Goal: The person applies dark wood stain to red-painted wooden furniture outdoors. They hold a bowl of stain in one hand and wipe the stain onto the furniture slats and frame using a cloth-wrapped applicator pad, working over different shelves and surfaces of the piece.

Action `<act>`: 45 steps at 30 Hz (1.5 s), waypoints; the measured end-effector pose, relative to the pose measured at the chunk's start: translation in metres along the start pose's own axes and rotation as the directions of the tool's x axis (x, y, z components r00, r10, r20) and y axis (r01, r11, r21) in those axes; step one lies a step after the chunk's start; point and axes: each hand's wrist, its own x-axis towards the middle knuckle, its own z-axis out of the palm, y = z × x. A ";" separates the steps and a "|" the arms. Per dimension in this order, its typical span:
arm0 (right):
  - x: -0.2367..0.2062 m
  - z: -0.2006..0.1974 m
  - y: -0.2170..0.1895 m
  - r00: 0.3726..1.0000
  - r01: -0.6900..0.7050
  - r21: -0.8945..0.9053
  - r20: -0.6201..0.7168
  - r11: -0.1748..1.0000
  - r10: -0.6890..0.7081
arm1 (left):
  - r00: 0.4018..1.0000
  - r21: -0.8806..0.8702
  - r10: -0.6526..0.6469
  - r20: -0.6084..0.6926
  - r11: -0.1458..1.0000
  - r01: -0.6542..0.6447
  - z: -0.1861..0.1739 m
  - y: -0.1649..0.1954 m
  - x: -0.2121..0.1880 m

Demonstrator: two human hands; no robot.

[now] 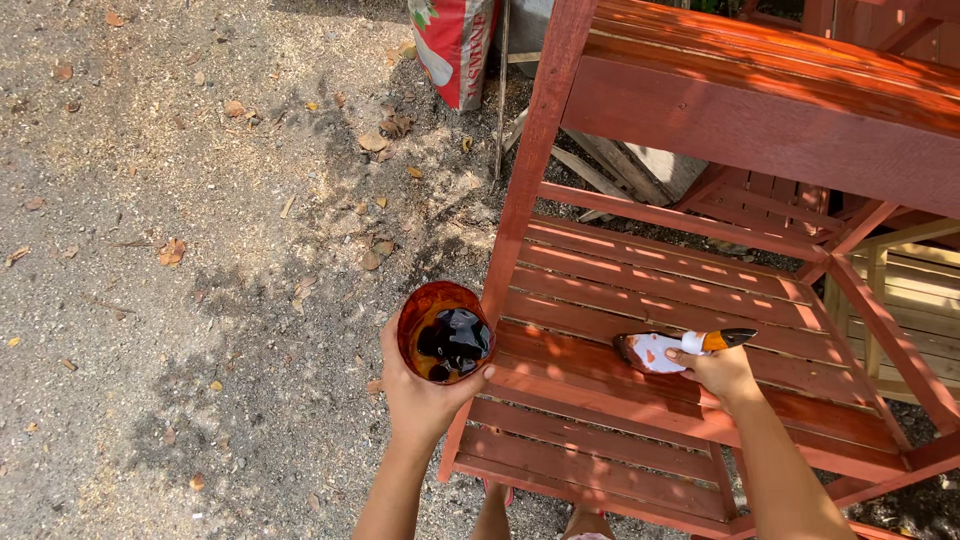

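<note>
My left hand (418, 398) grips a round plastic cup (444, 331) stained orange-red, with dark liquid inside, held beside the front-left leg of a red-stained wooden shelf rack (640, 290). My right hand (722, 372) holds a flat paintbrush (665, 349) with a white ferrule and an orange-and-black handle. Its bristles rest on a slat of the lower shelf, pointing left. The slats around the brush look wet and glossy.
The rack's top shelf (760, 90) overhangs at the upper right. A red and white sack (452, 45) leans at the top. Sandy ground with dry leaves (200, 250) spreads to the left. An unpainted wooden frame (910, 290) stands at the right.
</note>
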 end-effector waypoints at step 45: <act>-0.052 -0.002 0.015 0.954 0.284 -0.194 0.156 0.939 -0.256 | 1.000 0.055 0.013 -0.005 0.998 -0.013 -0.012 0.027 -0.024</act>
